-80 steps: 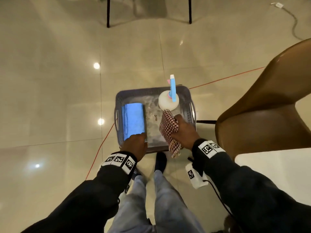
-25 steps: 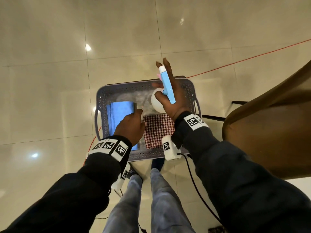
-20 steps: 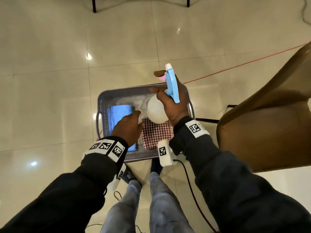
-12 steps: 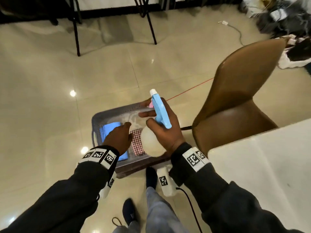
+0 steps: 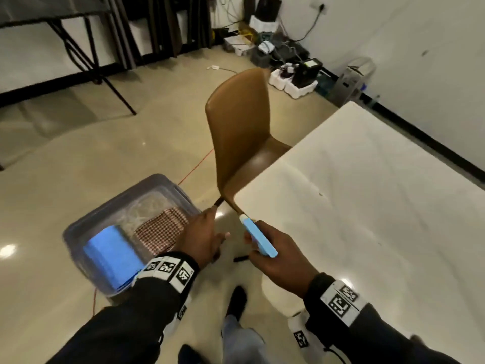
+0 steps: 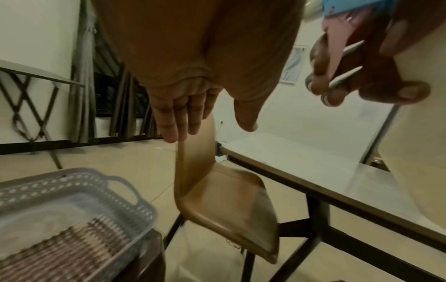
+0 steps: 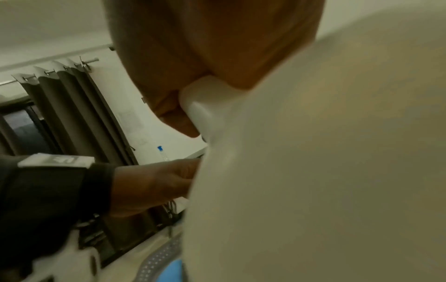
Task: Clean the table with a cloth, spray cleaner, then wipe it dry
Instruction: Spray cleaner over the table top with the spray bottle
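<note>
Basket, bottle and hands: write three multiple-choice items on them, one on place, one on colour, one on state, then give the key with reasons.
1. Where does the checked cloth lie?
A. In the basket, beside the blue cloth
B. On the table
C. On the chair

2. What colour is the spray bottle head?
A. Green
B. Blue
C. Black

3. What state is the left hand in?
A. Gripping the checked cloth
B. Holding the bottle
C. Open, holding nothing

Key:
1 A: the head view shows both cloths side by side inside the grey basket on the floor.
2 B: the head view shows a light blue head sticking out of the right hand, which grips the bottle.
3 C: the left wrist view shows straight fingers with nothing between them.
</note>
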